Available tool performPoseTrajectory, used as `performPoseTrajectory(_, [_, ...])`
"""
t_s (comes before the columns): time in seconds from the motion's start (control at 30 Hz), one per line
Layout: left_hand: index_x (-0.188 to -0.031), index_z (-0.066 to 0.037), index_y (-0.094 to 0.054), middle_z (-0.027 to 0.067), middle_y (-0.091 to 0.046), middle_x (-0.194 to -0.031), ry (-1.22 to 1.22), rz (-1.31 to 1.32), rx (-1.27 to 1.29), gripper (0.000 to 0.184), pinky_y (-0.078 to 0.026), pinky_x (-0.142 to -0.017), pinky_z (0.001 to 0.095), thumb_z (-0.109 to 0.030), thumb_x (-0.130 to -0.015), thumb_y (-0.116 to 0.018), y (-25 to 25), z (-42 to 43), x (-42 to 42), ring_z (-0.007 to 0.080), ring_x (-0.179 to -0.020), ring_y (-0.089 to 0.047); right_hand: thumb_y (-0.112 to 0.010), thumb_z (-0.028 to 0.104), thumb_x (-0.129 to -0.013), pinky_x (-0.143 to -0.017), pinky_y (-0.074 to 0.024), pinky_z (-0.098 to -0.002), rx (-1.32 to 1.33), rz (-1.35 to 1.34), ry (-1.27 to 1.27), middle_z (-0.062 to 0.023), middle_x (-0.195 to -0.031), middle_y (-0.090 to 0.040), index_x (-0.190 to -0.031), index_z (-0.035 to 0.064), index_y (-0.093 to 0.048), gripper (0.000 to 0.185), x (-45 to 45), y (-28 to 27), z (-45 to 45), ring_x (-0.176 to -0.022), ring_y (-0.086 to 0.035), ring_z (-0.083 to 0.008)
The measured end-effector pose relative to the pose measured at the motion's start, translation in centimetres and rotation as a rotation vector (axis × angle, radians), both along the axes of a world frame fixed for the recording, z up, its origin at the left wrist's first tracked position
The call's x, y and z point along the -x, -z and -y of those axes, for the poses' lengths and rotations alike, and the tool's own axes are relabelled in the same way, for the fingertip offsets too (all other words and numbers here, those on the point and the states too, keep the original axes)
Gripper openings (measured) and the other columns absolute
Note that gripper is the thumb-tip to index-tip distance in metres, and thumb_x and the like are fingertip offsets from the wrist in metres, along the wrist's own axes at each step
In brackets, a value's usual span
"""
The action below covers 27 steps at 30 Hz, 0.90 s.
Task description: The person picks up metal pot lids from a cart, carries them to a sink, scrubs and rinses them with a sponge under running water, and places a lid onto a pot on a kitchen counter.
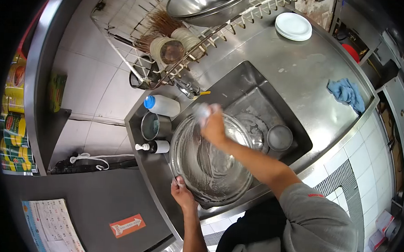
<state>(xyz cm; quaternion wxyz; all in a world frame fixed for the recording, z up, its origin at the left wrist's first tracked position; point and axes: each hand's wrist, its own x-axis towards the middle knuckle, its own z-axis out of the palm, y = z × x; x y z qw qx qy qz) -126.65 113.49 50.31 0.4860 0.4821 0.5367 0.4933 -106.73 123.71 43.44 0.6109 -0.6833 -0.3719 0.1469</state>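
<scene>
A large round metal bowl (189,154), streaked inside with suds, rests over the left part of the sink (296,130). Its near-left rim is gripped by my left hand (182,193), fingers closed around the edge. My right hand (214,125) is closed on a pale scrubbing pad (201,111) at the bowl's far rim; motion blurs both, so the pad's exact kind is unclear. To the right of the bowl, a small round metal bowl (280,137) sits in the sink.
Left of the sink stand a white bottle with a blue cap (164,106), a metal container (156,126) and a pump bottle (153,146). A wire rack (201,45) holds dishes and metal bowls (207,7). White plates (293,26) and a blue cloth (346,94) lie on the counter.
</scene>
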Motion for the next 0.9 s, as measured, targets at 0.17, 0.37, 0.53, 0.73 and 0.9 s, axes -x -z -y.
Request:
performPoseTrajectory(0.17, [-0.098, -0.001, -0.060, 0.0037, -0.065, -0.089, -0.035, 0.018, 0.048, 0.023, -0.048, -0.072, 0.0262, -0.024, -0.098, -0.058, -0.2, -0.4, -0.4, 0.0110, -0.077, -0.058, -0.062, 0.013, -0.081, -0.088, -0.0497, -0.0456, -0.068, 0.109, -0.693, -0.0192, -0.119, -0.053, -0.126, 0.0121, -0.055, 0.046, 7.4, -0.9, 14.0, -0.108, -0.056, -0.0383])
performPoseTrajectory(0.37, [-0.090, -0.003, -0.057, 0.0014, -0.062, -0.083, 0.020, -0.055, -0.048, 0.022, -0.046, -0.070, 0.0259, -0.024, -0.098, -0.060, -1.7, -0.1, 1.1, 0.0094, -0.076, -0.056, -0.062, 0.016, -0.080, -0.074, -0.0517, -0.0472, 0.368, 0.281, -0.410, -0.0181, -0.106, -0.056, -0.118, 0.0125, -0.060, 0.038, -1.7, 10.5, 14.2, -0.089, -0.060, -0.0343])
performPoseTrajectory(0.53, [-0.087, -0.005, -0.055, 0.0001, -0.061, -0.082, 0.065, -0.203, -0.181, 0.026, -0.045, -0.069, 0.0246, -0.028, -0.097, -0.061, -0.5, -1.1, 1.4, 0.0076, -0.074, -0.053, -0.059, 0.000, -0.077, -0.091, -0.0471, -0.0433, -0.118, -0.011, -0.336, -0.0183, -0.112, -0.058, -0.120, 0.0084, -0.060, 0.044, 4.7, 3.6, 9.1, -0.103, -0.058, -0.0363])
performPoseTrajectory(0.73, [-0.080, -0.007, -0.050, -0.0027, -0.055, -0.075, -0.049, -0.070, -0.072, 0.028, -0.040, -0.062, 0.0227, -0.027, -0.097, -0.061, -2.5, -0.2, 0.7, 0.0053, -0.067, -0.046, -0.060, 0.007, -0.082, -0.095, -0.0455, -0.0444, 0.457, -0.306, -0.179, -0.0178, -0.097, -0.064, -0.120, 0.0048, -0.058, 0.038, 2.6, 8.5, 7.5, -0.101, -0.060, -0.0315])
performPoseTrajectory(0.9, [-0.078, -0.008, -0.049, -0.0042, -0.053, -0.074, -0.059, -0.107, -0.070, 0.026, -0.039, -0.062, 0.0213, -0.021, -0.097, -0.061, -1.2, -0.7, 1.8, 0.0045, -0.067, -0.044, -0.068, 0.008, -0.074, -0.085, -0.0480, -0.0477, -0.392, 0.141, -0.566, -0.0106, -0.112, -0.058, -0.124, 0.0257, -0.061, 0.054, 8.0, 1.1, 9.9, -0.102, -0.057, -0.0323])
